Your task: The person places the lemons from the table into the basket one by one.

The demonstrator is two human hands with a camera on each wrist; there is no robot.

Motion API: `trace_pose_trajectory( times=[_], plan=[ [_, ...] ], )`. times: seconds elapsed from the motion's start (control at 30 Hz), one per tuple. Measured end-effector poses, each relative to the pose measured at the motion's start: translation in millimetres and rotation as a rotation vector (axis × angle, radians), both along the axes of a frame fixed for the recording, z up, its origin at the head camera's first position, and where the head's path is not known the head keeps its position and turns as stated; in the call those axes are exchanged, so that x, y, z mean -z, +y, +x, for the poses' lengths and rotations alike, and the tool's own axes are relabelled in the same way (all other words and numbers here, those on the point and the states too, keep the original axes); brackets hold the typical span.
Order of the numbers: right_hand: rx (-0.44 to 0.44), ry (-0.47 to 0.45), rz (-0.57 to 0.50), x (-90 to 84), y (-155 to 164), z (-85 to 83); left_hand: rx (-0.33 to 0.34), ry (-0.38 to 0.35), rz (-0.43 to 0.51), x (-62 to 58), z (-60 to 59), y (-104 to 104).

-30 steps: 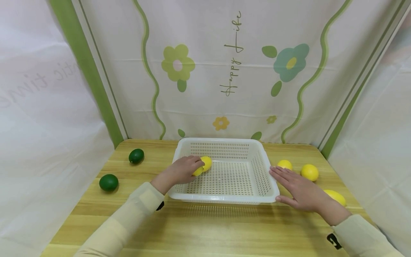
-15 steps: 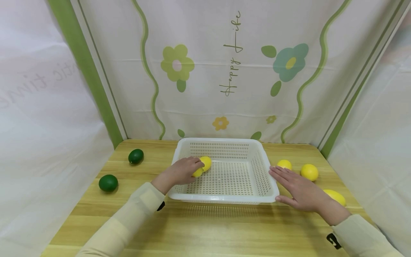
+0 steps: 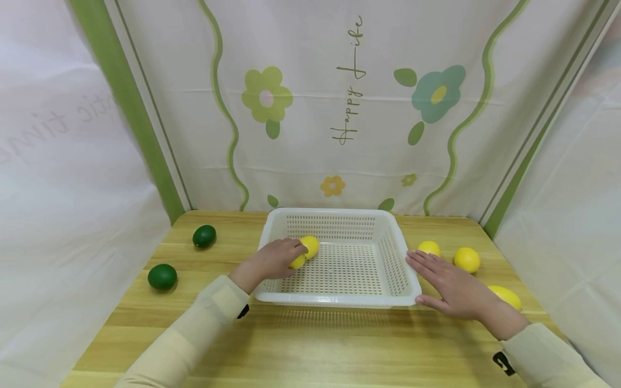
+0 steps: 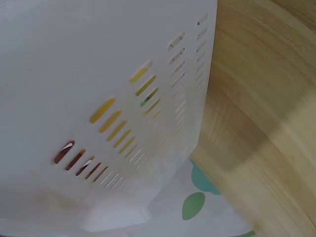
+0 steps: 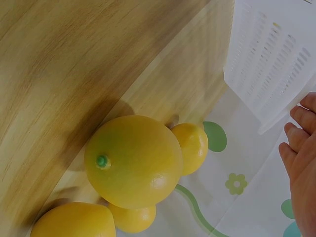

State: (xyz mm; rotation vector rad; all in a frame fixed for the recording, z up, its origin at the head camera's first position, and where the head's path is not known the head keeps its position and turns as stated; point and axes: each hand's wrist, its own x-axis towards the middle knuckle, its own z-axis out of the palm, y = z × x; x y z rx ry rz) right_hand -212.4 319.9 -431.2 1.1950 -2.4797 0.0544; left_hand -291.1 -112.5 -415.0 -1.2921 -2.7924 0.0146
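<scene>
A white perforated plastic basket (image 3: 335, 299) stands on the wooden table. My left hand (image 3: 274, 260) reaches over its left wall, fingers curled round a yellow fruit (image 3: 298, 262) low inside. Another yellow fruit (image 3: 311, 246) lies right behind that one. My right hand (image 3: 448, 285) rests against the basket's right rim, fingers straight and thumb near the front corner. In the left wrist view the basket wall (image 4: 98, 59) hides the hand, and yellow shows through its slots. The right wrist view has the right fingers (image 5: 301, 129) at the basket rim.
Right of the basket lie a small yellow fruit (image 3: 429, 248), a round one (image 3: 467, 260) and a longer one (image 3: 506, 297) partly behind the right forearm. Two dark green fruits, a far one (image 3: 204, 236) and a nearer one (image 3: 162, 276), sit on the left. A printed curtain (image 3: 301, 156) closes the back.
</scene>
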Motion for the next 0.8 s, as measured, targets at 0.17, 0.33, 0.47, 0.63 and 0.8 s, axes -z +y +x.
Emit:
trace_pose_trajectory(
  times=[0.17, 0.33, 0.47, 0.63, 0.8],
  plan=[
    [-0.006, 0.002, -0.004, -1.0, -1.1, 0.1, -0.005, -0.004, -0.010, -0.5, 0.6, -0.5],
    [0.001, -0.004, 0.002, -1.4, -1.7, 0.1, -0.018, 0.003, -0.007, -1.3, -0.4, -1.7],
    [0.002, -0.007, 0.007, -1.2, -1.5, 0.2, -0.011, 0.024, 0.018, -3.6, -1.2, -2.8],
    [0.008, -0.008, 0.011, -1.0, -0.7, 0.3, 0.009, 0.032, 0.028, -6.1, -0.1, -4.9],
    [0.014, -0.012, 0.011, -1.0, -0.1, 0.3, -0.005, 0.021, 0.023, -6.6, 1.1, -5.7]
  ],
)
